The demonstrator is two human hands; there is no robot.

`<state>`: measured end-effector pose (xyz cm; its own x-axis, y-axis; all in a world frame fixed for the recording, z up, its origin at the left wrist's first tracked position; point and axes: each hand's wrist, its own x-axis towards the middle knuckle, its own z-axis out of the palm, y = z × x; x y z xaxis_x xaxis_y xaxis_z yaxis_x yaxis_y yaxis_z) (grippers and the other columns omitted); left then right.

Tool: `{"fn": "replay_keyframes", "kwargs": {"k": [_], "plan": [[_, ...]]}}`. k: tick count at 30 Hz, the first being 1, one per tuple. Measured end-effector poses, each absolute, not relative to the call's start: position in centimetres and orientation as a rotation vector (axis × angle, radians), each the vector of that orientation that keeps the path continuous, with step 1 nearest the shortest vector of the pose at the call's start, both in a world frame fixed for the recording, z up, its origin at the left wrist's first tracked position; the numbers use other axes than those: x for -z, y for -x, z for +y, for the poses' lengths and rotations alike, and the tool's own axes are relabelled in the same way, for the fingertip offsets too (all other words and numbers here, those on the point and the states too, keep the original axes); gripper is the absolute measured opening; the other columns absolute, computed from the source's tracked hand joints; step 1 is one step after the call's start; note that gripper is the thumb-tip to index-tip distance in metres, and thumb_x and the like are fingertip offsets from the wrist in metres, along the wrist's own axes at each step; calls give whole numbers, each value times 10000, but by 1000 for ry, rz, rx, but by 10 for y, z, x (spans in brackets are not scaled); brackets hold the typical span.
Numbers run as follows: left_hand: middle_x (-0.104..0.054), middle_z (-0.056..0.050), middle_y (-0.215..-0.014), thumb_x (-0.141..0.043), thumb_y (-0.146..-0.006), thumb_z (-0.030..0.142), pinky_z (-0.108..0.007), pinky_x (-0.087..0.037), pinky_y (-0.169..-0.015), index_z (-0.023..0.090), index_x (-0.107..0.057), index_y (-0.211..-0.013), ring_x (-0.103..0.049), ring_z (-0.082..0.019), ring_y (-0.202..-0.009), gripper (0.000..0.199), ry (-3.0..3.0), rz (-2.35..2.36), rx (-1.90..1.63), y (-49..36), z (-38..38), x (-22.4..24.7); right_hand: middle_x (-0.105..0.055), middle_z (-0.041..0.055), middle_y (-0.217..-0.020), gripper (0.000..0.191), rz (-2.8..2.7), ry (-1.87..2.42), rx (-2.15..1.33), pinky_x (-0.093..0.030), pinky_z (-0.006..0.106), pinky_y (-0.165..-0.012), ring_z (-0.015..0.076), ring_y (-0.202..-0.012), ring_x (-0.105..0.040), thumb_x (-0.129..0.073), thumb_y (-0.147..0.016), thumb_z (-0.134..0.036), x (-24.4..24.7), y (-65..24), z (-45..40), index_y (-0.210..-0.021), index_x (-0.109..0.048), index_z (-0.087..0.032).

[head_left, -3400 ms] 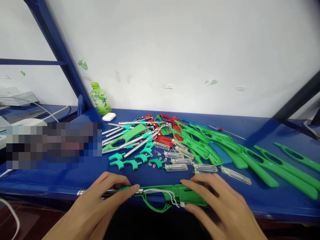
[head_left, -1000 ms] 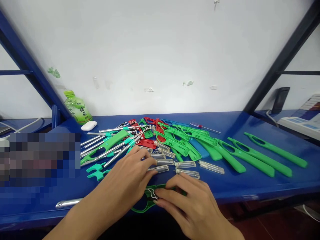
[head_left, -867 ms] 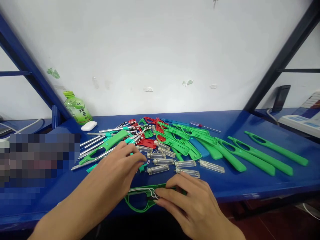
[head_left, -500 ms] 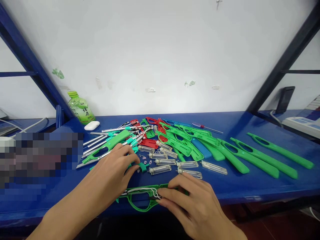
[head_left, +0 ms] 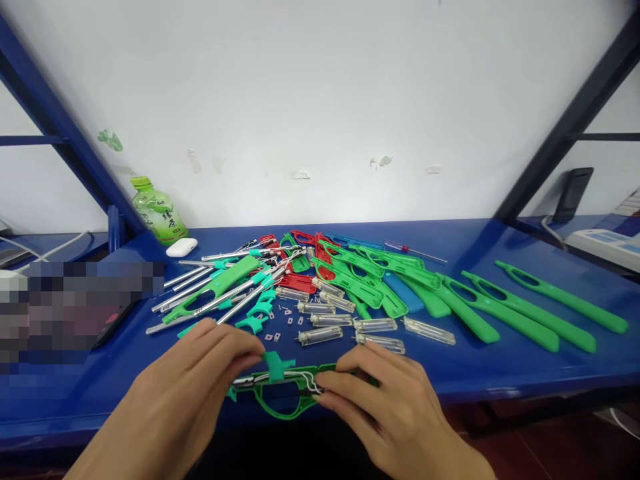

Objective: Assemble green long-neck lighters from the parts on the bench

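Note:
Near the front edge of the table, my right hand (head_left: 385, 403) grips a green lighter casing half (head_left: 280, 415), its fingers closed around the right part. White wires (head_left: 306, 380) run along inside the casing to my right fingertips, and a metal tube end (head_left: 244, 382) lies at its left. My left hand (head_left: 210, 380) pinches a small teal trigger piece (head_left: 275, 367) just over the casing's upper edge. Whether the trigger touches the casing I cannot tell. Beyond my left hand are more teal triggers (head_left: 253, 323) and tiny metal clips (head_left: 273, 337).
Clear fuel tanks (head_left: 323, 335) lie behind the casing. Green casing halves (head_left: 525, 323) spread to the right. Metal tubes (head_left: 215, 303) are piled left. A screwdriver (head_left: 415, 251), a green bottle (head_left: 160, 213) and a white earphone case (head_left: 182, 247) sit farther back.
My left hand has taken the teal trigger from among the loose parts and brought it toward me, over the casing. My right hand keeps its hold on the casing.

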<state>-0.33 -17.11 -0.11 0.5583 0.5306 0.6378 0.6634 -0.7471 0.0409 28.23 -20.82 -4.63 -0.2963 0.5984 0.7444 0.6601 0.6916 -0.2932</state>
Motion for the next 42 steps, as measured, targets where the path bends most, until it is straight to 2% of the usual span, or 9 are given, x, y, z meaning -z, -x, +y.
{"fn": "replay_keyframes", "kwargs": {"k": [3,6,8,12,18,26,31,36,42], "plan": [[-824,45,-1123,-503,-1247,336,-207,-609,-961,331,-682,-1317,-793,-148,-998,192,2619,-996,857,16,-186,14,-852,-53,-935,385,-2000,976,80,-539,287,-719,130,-764,-769,-529,-1288,-420,47,-281,-209,-1114,-852,-300],[-826,13,-1285,-510,-1171,153,-222,-603,-1076,311,-664,-1479,-773,-168,-1152,379,2646,-969,763,26,-191,30,-852,-58,-935,377,-1999,977,72,-545,284,-737,129,-770,-773,-535,-1286,-423,47,-281,-209,-1113,-847,-301],[-824,24,-1304,-532,-1122,82,-219,-584,-1099,319,-679,-1507,-751,-162,-1171,476,2677,-968,741,28,-192,36,-851,-59,-936,382,-1995,982,77,-546,286,-748,129,-769,-772,-532,-1287,-426,48,-282,-209,-1107,-845,-300],[-806,14,-1250,-536,-1079,14,-225,-567,-1046,311,-734,-1447,-711,-156,-1128,513,2678,-968,831,21,-193,40,-849,-71,-932,397,-1994,988,73,-540,277,-769,119,-766,-770,-518,-1293,-428,47,-283,-210,-1102,-843,-303],[-789,15,-1171,-509,-1161,72,-216,-541,-1012,268,-758,-1352,-688,-144,-1053,370,2670,-964,900,8,-191,33,-848,-84,-941,395,-2001,987,71,-535,271,-800,114,-789,-774,-519,-1294,-432,47,-283,-211,-1099,-841,-311],[-822,50,-1058,-476,-1214,113,-202,-540,-990,277,-748,-1238,-744,-110,-958,319,2566,-928,990,-8,-193,26,-841,-86,-926,361,-1988,974,31,-536,289,-776,128,-783,-763,-559,-1278,-440,48,-282,-209,-1089,-839,-312],[-839,74,-1074,-446,-1256,173,-209,-494,-1153,278,-715,-1235,-788,-75,-943,290,2540,-958,988,-13,-193,30,-846,-64,-937,300,-1996,945,-39,-537,296,-721,136,-758,-750,-609,-1259,-409,51,-283,-208,-1108,-837,-287],[-845,79,-1059,-425,-1253,149,-202,-453,-1219,268,-709,-1227,-797,-61,-926,309,2562,-926,978,-15,-193,32,-850,-55,-922,277,-1990,920,-58,-555,292,-745,144,-766,-758,-639,-1247,-402,51,-283,-207,-1100,-840,-280],[-839,77,-983,-449,-1207,81,-217,-537,-1053,274,-731,-1182,-777,-82,-865,343,2532,-926,1046,-19,-195,29,-811,-39,-870,302,-2012,898,-83,-544,286,-688,144,-736,-724,-638,-1241,-409,51,-284,-207,-1078,-841,-257]]}}
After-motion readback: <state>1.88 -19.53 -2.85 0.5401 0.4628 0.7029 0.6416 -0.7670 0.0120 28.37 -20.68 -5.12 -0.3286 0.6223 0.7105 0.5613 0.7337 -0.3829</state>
